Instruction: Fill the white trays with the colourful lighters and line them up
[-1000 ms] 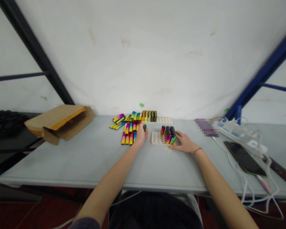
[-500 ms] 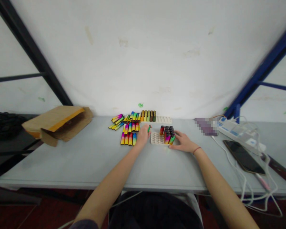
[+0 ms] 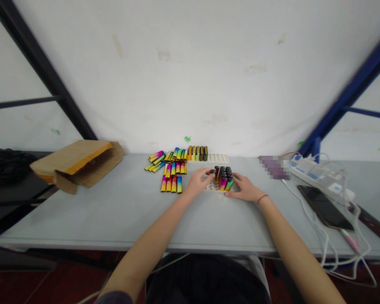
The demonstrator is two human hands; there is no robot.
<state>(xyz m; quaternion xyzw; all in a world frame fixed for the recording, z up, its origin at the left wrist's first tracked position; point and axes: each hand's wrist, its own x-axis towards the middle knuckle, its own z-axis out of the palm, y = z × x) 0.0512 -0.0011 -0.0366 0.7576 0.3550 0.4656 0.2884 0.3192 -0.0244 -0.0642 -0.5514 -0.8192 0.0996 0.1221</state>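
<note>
My left hand (image 3: 199,182) pinches a small metallic tube (image 3: 213,172) with a dark top, over the left part of a white tray with round holes (image 3: 211,185). Black-topped, rainbow-coloured metallic tubes (image 3: 224,181) stand upright in the right part of this tray. One more tube (image 3: 217,169) stands just left of that block. My right hand (image 3: 246,188) is curved around the tray's right end, thumb at the front corner and fingers at the back, holding it in place. Loose rainbow tubes (image 3: 171,184) lie in rows and a pile left of my left hand.
Behind, a second white tray (image 3: 219,158) bears upright gold-topped tubes (image 3: 197,153) on its left side. An opened brown cardboard box (image 3: 79,162) lies at the left. At the right are a phone (image 3: 324,207), a power strip (image 3: 319,177) and tangled white cables (image 3: 327,249).
My left hand has moved right from beside the loose tubes to the tray, carrying a tube. My right hand has stayed at the tray's right end.
</note>
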